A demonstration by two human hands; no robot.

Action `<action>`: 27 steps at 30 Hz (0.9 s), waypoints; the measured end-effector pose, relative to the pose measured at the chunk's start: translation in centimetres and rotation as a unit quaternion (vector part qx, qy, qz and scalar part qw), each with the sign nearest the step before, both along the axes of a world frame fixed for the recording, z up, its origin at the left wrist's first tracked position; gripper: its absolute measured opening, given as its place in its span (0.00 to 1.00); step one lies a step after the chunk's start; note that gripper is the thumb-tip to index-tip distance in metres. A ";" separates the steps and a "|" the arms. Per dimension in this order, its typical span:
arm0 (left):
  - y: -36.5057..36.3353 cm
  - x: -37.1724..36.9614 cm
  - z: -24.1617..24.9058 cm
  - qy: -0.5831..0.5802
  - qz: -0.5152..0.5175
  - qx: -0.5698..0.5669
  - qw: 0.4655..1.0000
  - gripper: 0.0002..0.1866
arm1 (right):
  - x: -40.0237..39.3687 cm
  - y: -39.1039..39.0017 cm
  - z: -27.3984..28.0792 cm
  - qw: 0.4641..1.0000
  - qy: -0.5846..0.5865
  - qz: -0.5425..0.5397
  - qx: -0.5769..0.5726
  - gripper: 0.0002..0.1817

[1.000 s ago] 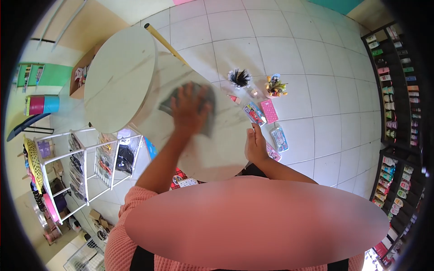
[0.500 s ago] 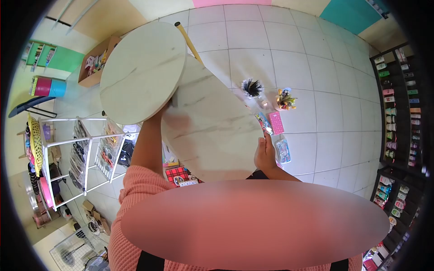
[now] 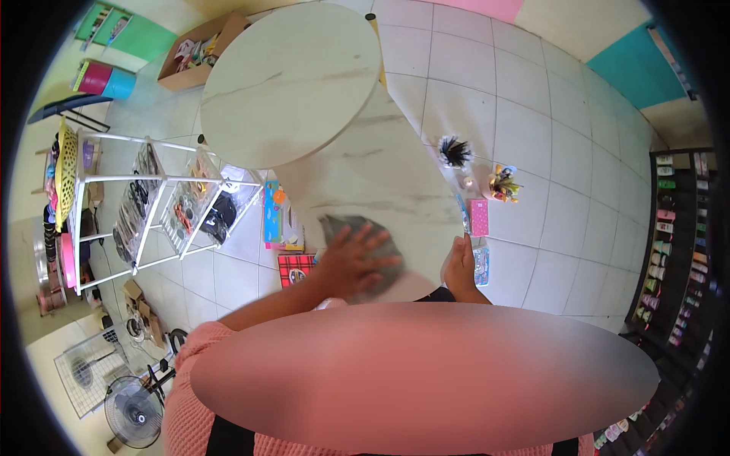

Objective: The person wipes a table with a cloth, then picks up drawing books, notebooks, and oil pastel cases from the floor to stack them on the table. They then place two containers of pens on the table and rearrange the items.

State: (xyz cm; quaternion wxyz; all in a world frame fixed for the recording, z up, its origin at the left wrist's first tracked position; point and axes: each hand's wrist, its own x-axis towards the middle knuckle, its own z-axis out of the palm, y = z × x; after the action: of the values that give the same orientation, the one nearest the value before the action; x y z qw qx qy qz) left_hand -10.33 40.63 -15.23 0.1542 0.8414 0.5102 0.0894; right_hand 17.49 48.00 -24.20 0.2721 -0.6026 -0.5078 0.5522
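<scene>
My left hand [image 3: 353, 262] lies flat with fingers spread on a grey cloth [image 3: 389, 262], which it presses against the lower marble-patterned tabletop [image 3: 380, 182]. A second, round marble-patterned tabletop [image 3: 293, 83] overlaps the far left of the lower one and sits higher. At the right edge of the lower table, my right hand [image 3: 461, 270] grips the rim. Its thumb side shows, while some of the fingers are hidden.
On the floor at right stand a cup of dark pens [image 3: 455, 152], a container of colourful items [image 3: 504, 182], a pink box [image 3: 478, 218] and a blue patterned case [image 3: 482, 264]. Left are a white wire rack [image 3: 156, 178] and a cardboard box [image 3: 186, 76]; dark shelves [image 3: 673, 251] line the right.
My left hand has come from beside the round top back toward my body, with the grey cloth now plainly visible under it. My right hand stays at the rim. The view has shifted.
</scene>
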 end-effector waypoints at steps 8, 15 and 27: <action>12.8 -15.4 0.7 0.063 0.279 -0.041 0.957 0.23 | -1.4 0.1 4.2 0.987 -0.126 0.008 0.098 0.25; 13.0 -10.7 -1.5 0.078 0.348 0.102 0.929 0.26 | -1.6 0.3 4.3 0.978 -0.174 0.006 0.111 0.24; -1.2 -1.8 -0.1 -0.034 0.177 -0.028 0.983 0.26 | -1.4 0.6 3.9 0.986 -0.126 0.028 0.104 0.20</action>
State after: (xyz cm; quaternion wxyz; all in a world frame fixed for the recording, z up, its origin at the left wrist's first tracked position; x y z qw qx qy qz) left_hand -12.12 39.38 -15.34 0.1764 0.7296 0.6479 0.1297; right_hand 16.07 48.59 -20.33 0.2519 -0.6209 -0.6096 0.4236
